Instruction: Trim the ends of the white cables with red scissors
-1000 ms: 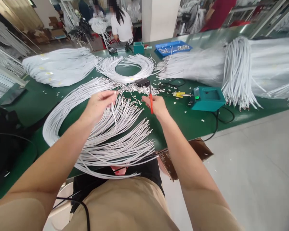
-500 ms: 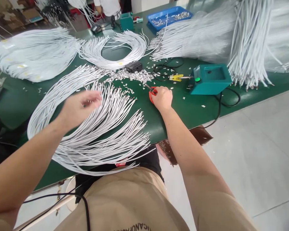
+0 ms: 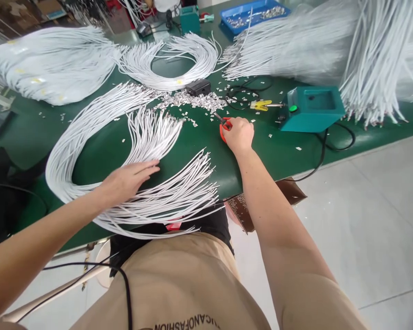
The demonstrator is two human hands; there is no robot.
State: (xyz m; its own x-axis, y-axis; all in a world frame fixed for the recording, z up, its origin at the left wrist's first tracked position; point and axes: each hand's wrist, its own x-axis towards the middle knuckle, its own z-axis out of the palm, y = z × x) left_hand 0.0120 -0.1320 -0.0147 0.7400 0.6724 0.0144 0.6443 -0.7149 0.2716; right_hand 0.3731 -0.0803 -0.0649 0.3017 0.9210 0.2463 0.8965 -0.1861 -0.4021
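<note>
My left hand (image 3: 129,181) lies over a big curved bundle of white cables (image 3: 64,151), palm down with its fingers stretched out. The loose cable ends fan into two groups. An upper group (image 3: 154,133) rises beyond my fingers, and a lower group (image 3: 189,183) spreads toward the table's front edge. My right hand (image 3: 241,134) is closed on red-handled scissors (image 3: 224,130) resting on the green table. Their dark blades point toward a heap of small silvery clippings (image 3: 199,101). My right fingers partly hide the handles.
Behind the heap are a black box (image 3: 198,87) and a coiled white cable bundle (image 3: 192,73). At right stands a teal device (image 3: 313,110) with a yellow clip (image 3: 260,105). Wrapped cables (image 3: 51,64) lie far left, and a blue tray (image 3: 227,28) sits at the back.
My left hand has come down and toward me onto the cables, its fingers now straighter. The cable ends have split into two clearer groups with a gap between. My right hand still holds the scissors.
</note>
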